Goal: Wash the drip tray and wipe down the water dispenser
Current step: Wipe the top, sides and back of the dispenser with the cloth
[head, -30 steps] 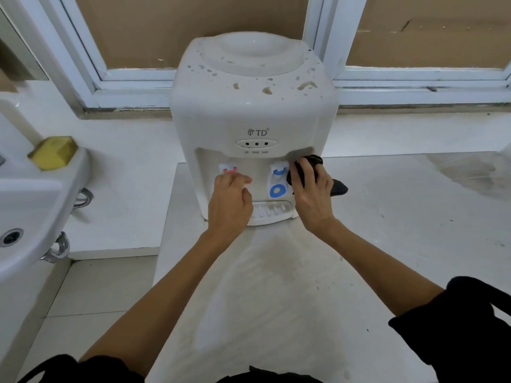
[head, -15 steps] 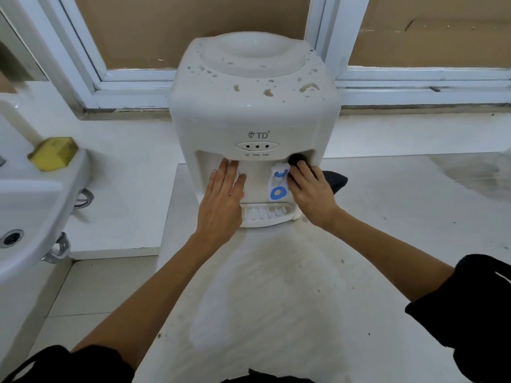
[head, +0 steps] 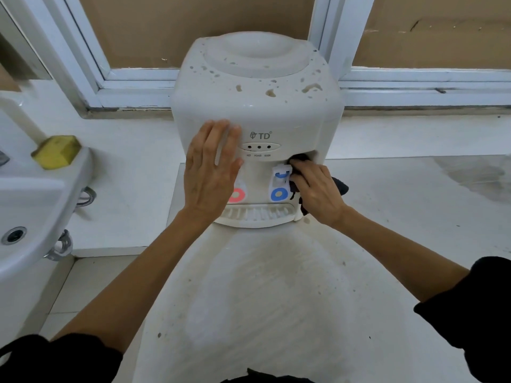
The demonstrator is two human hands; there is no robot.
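- Cream plastic water dispenser (head: 257, 106) stands on the counter (head: 414, 211), its top spotted with dirt.
- My left hand (head: 211, 167) lies flat on its front, bracing.
- My right hand (head: 318, 193) pinches a dark cloth (head: 300, 158) beside the blue tap (head: 280, 181): the wiping step, I think.
- Drip tray (head: 255, 212) sits in place; next the cloth should go to the top.

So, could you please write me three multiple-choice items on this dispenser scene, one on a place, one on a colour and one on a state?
1. Where does the left hand rest?
A. flat on the water dispenser front, left of the TD logo
B. on the sink rim
C. inside the drip tray

2. What colour is the ring on the tap beside the right hand?
A. green
B. blue
C. yellow

3. What is the state of the drip tray?
A. lying in the sink
B. held in the left hand
C. seated at the dispenser's base

Answers: 1 A, straight fingers lie on the panel; 2 B, a blue ring shows by the dark cloth that hand grips; 3 C, its slats sit under the taps.
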